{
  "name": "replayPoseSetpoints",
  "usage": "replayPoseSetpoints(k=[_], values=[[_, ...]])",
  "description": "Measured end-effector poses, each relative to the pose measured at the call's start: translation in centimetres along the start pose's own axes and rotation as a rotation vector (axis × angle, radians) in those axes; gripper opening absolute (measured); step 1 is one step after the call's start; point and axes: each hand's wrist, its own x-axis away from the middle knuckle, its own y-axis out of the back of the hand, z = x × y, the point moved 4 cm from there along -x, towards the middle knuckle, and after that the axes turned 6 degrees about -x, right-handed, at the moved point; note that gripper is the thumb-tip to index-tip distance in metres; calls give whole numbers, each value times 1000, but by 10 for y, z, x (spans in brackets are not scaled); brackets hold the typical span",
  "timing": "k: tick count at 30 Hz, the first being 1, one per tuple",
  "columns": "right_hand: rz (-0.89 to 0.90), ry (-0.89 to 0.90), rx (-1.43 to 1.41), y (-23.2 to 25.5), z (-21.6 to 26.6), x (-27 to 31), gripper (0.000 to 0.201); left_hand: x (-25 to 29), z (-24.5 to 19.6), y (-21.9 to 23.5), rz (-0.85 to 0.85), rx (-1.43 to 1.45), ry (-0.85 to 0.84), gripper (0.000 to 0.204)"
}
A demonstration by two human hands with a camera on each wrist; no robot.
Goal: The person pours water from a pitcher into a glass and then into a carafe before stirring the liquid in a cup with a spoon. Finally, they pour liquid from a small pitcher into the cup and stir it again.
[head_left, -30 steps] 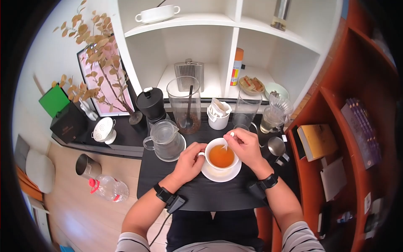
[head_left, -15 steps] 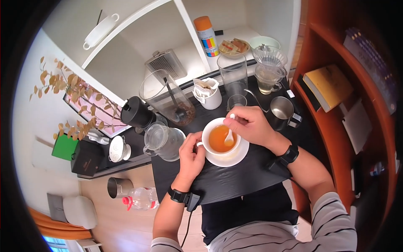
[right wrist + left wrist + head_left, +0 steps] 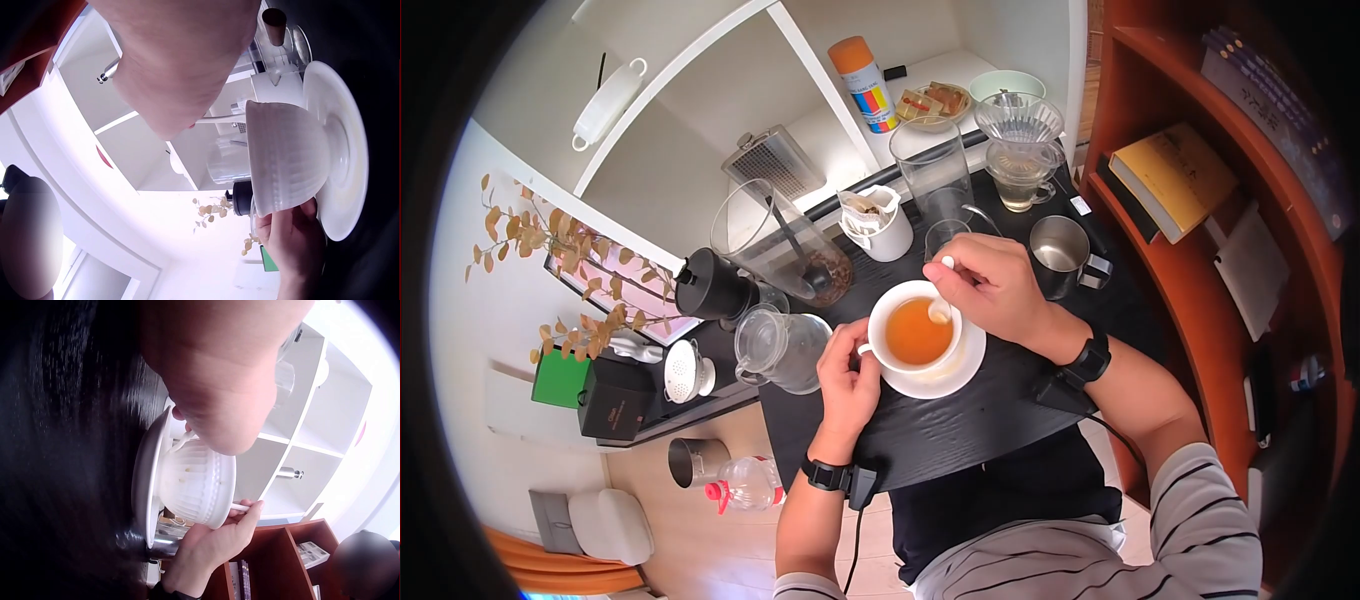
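Note:
A white cup (image 3: 913, 333) of amber tea stands on a white saucer (image 3: 956, 372) on the black table (image 3: 960, 425). My left hand (image 3: 848, 368) grips the cup's handle side, its fingers against the wall (image 3: 294, 225). My right hand (image 3: 990, 285) pinches a white spoon (image 3: 941, 300) whose bowl dips into the tea at the cup's far right. In the left wrist view the ribbed cup (image 3: 197, 487) sits on its saucer (image 3: 149, 481), with the right hand (image 3: 215, 540) holding the spoon handle (image 3: 239, 507) beyond it.
Around the cup stand a glass pitcher (image 3: 780, 345), a black grinder (image 3: 712, 285), a tall jar with a scoop (image 3: 785, 240), a white holder of packets (image 3: 878, 228), a tall glass (image 3: 930, 170), a steel jug (image 3: 1060, 255) and a glass dripper (image 3: 1020, 140). Shelves lie behind and to the right.
The head camera tilted, so the scene shifted and rotated. The spoon moved within the tea, from the middle toward the cup's far right rim. Both hands kept their holds.

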Motion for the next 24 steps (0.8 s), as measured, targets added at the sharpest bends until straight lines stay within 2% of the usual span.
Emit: replayPoseSetpoints(k=[1, 3, 7, 10, 11, 13, 15, 17, 20, 22, 24], values=[[1, 0, 0, 0, 1, 1, 10, 0, 0, 0, 0, 1, 0, 26], [104, -143, -128, -5, -1, 4, 17, 0, 0, 0, 7, 3, 5, 26], [215, -124, -147, -15, 4, 5, 16, -1, -1, -2, 5, 13, 2, 27], [186, 32, -137, -18, 6, 5, 9, -4, -6, -3, -87, 38, -33, 32], [187, 31, -137, -18, 5, 4, 9, -3, -5, -3, -85, 35, -29, 32], [52, 51, -37, -12, 6, 2, 16, -1, -3, 0, -85, 32, -25, 33], [31, 35, -3, -9, 6, 1, 17, 0, 0, 0, -3, 0, 6, 26], [10, 18, 32, -4, 5, 1, 18, -2, -3, -2, -44, 11, -13, 29], [94, 7, 28, -5, 5, 3, 21, -4, -8, -2, -86, 21, -33, 33], [209, -94, -102, -11, 3, 7, 18, -4, -8, -2, -85, 19, -37, 32], [236, -99, -169, -16, 8, 7, 16, -4, -5, -2, -81, 18, -35, 32]])
